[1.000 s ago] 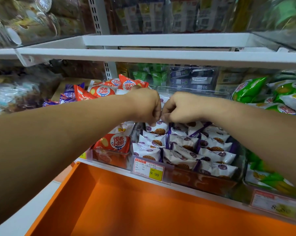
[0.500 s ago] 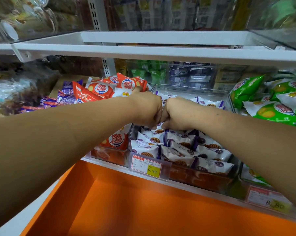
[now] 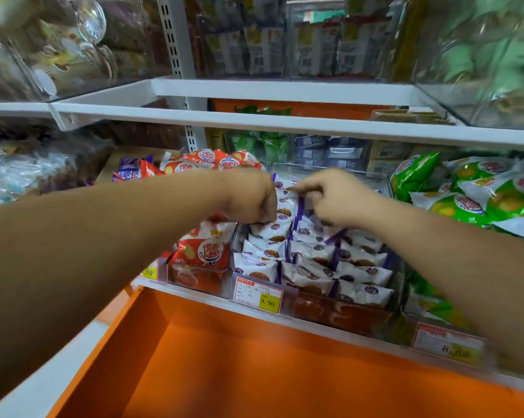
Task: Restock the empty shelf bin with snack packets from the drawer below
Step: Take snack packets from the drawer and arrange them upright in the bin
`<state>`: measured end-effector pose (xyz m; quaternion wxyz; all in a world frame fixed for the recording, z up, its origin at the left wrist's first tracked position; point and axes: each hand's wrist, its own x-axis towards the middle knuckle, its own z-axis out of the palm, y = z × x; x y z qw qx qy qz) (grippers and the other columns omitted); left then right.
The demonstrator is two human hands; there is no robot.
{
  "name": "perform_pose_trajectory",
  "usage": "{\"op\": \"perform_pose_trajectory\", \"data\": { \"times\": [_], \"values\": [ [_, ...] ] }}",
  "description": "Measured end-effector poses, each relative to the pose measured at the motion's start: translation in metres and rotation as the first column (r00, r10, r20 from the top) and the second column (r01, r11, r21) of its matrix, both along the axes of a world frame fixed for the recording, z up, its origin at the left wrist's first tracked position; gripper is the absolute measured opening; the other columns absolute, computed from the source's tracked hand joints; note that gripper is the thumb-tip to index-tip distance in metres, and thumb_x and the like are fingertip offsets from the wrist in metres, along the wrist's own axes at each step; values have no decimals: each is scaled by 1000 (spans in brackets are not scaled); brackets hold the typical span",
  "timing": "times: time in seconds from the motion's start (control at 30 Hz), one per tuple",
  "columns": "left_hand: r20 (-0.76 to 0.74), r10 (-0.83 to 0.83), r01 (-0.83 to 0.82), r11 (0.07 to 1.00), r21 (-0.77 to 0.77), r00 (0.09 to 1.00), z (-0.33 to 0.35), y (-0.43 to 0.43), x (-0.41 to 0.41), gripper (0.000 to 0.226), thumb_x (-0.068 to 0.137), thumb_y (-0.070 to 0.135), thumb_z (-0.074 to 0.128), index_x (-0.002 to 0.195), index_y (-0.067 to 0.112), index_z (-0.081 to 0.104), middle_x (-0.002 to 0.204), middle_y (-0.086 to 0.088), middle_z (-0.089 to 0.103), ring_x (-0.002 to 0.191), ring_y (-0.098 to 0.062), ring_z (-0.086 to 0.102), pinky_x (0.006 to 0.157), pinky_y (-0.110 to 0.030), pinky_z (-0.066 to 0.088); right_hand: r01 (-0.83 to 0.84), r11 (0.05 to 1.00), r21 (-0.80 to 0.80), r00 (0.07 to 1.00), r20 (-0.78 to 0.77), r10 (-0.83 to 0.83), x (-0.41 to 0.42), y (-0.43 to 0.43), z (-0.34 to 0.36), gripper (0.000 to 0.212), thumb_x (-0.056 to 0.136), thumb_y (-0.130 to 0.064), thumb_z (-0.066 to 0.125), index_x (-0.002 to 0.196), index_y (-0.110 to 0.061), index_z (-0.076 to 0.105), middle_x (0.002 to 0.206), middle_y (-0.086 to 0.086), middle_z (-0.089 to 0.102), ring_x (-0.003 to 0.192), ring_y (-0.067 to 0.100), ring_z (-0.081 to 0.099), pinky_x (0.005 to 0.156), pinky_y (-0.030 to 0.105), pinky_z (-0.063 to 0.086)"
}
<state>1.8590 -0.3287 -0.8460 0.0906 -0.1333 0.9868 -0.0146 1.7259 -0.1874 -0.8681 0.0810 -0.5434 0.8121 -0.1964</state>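
**Squaring up the far rows of a well-filled bin**

Both hands work at the far end of the clear plastic shelf bin (image 3: 339,315), where white-and-purple snack packets (image 3: 312,251) stand in rows from its near wall back. The left hand (image 3: 251,200) is curled, fingertips down among the packets; I cannot tell whether it grips one. The right hand (image 3: 333,197) is curled too, and seems to pinch a packet's top edge. This looks like final straightening. Next, both hands would release and draw back towards the open orange drawer (image 3: 224,372) just below.
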Motion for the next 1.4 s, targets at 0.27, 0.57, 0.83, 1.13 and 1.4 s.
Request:
{"op": "perform_pose_trajectory", "data": {
  "times": [0.27,0.57,0.83,1.13,1.4],
  "values": [
    [-245,90,-75,995,72,965,-7,28,-15,32,93,12,63,122,21,73,117,-1,73,105,-22,67,88,-30,54,226,971,77,973,32,-229,-28,45,1,17,90,-30,73,97,-15,76,91,5,72,81,19,62,75,28,51],
    [-318,206,-100,943,317,926,-35,44,-45,33,86,22,78,117,16,68,106,-2,71,98,-24,68,86,-39,59,322,944,-73,927,226,-299,-23,48,-15,35,78,-15,87,112,-15,76,85,-5,64,73,14,61,65,21,47],
    [-296,232,-239,971,13,926,0,-4,-21,64,86,-5,57,142,26,58,144,-7,56,122,-27,59,87,-31,52,477,842,-250,851,370,-372,-15,34,-6,31,82,-5,67,105,-25,74,100,2,71,89,22,67,74,29,54],
    [-86,3,-11,996,-90,996,-25,-21,-39,41,94,25,64,135,28,64,133,4,65,122,-22,57,112,-33,32,550,786,-282,767,543,-342,-17,21,-18,41,82,4,59,101,-28,74,93,-5,68,65,15,60,47,23,43],
    [-67,-12,2,988,-155,998,-28,-17,-49,24,93,31,57,110,28,74,111,5,72,111,-21,62,118,-46,32,542,788,-291,764,562,-318,-17,18,-23,42,82,4,62,104,-29,76,91,-8,69,59,12,58,44,20,42]
  ]
}}
